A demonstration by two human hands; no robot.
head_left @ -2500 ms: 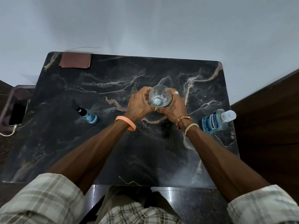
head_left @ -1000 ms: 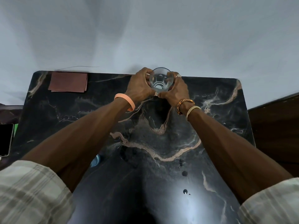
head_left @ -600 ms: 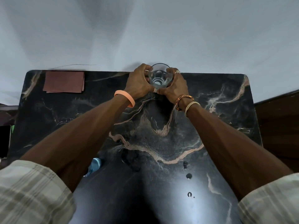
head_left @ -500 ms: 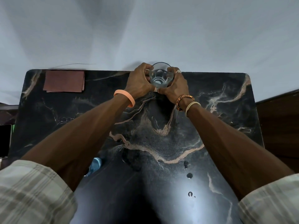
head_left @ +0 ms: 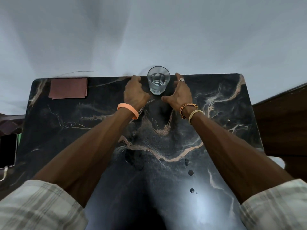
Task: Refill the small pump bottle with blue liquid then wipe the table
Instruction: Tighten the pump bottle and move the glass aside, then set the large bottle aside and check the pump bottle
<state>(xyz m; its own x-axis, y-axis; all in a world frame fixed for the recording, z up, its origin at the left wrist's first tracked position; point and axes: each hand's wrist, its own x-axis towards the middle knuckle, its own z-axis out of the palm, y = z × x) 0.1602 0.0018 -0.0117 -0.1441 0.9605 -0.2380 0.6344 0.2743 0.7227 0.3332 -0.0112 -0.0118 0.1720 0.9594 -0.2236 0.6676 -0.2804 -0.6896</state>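
A clear drinking glass (head_left: pixel 158 82) stands upright at the far edge of the black marble table (head_left: pixel 224 117). My left hand (head_left: pixel 135 92) sits just left of it and my right hand (head_left: pixel 180 93) just right of it. Both hands are apart from the glass with fingers loosely spread, holding nothing. A folded reddish-brown cloth (head_left: pixel 68 88) lies at the table's far left corner. Several dark liquid drops (head_left: pixel 190 172) dot the table nearer to me on the right. The small pump bottle is hidden behind my left arm, and the blue liquid bottle is not in sight.
A phone (head_left: pixel 8 151) with a cable lies on a surface left of the table. A plain white wall rises right behind the table's far edge. Dark wooden furniture (head_left: pixel 282 123) stands to the right.
Both hands carried the glass from the middle of the table to its far edge, set it down and let go; they now sit apart on either side of it.
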